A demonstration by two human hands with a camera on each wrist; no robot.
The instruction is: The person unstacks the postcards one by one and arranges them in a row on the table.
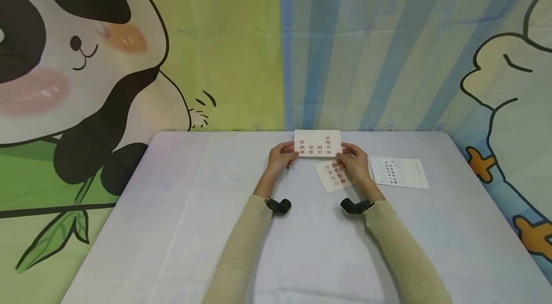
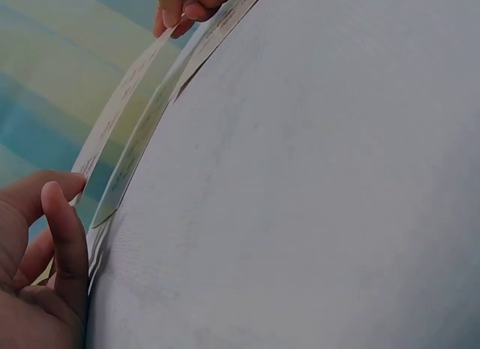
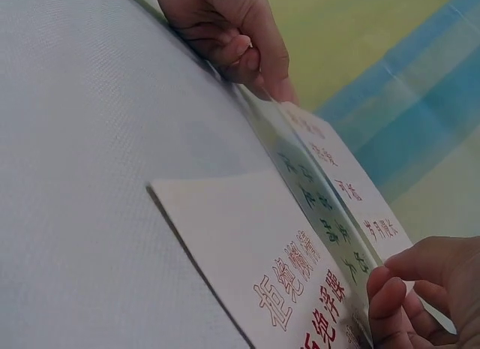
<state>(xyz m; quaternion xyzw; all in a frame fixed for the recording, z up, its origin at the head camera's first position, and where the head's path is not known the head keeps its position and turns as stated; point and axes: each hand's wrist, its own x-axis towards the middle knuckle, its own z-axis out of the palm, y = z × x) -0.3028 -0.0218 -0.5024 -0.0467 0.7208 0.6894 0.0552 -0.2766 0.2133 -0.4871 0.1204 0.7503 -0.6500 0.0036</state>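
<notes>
Both hands hold a white card (image 1: 318, 143) printed with columns of red characters, at the far edge of the table. My left hand (image 1: 279, 156) pinches its left end between thumb and fingers. At the opposite end, my right hand (image 1: 355, 162) pinches the card's right side. A second card with green characters (image 3: 322, 203) lies just below the held one in the right wrist view; the head view hides it. Closer to the camera lies a cream card (image 1: 331, 178) with large red characters, partly covered by my right hand and lying at a slant.
Right of my right hand, another white card (image 1: 401, 172) with dark print and a faint drawing lies flat on the table. A white cloth covers the table (image 1: 172, 227). Behind it hangs a printed curtain (image 1: 241, 45) with a panda and stripes.
</notes>
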